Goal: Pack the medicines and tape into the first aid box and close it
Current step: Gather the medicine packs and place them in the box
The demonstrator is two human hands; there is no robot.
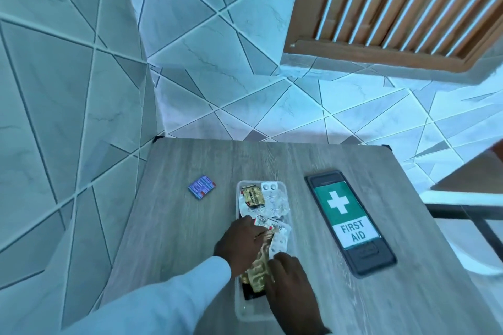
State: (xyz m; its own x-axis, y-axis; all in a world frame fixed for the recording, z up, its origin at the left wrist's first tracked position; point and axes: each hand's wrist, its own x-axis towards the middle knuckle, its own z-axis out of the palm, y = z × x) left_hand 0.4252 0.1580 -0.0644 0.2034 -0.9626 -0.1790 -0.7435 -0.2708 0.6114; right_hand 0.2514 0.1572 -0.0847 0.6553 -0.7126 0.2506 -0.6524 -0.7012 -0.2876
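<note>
A clear plastic first aid box [237,198] lies open on the wooden table, filled with several blister packs [275,202] and a gold foil strip [258,270]. Both hands are over its near half. My left hand [241,239] presses on the packs at the box's left side, fingers on a white strip [272,223]. My right hand [294,285] rests fingers-down on the foil strip and a white blister sheet [280,242]. The dark lid [349,221], with a green cross and "FIRST AID" label, lies flat to the right of the box. A small blue packet [202,187] sits alone to the left.
The grey wood table [177,226] stands against a tiled wall at the left; its far edge meets the tiled floor. A louvred wooden door [394,8] is at the upper right. A dark metal frame [468,212] shows past the table's right edge.
</note>
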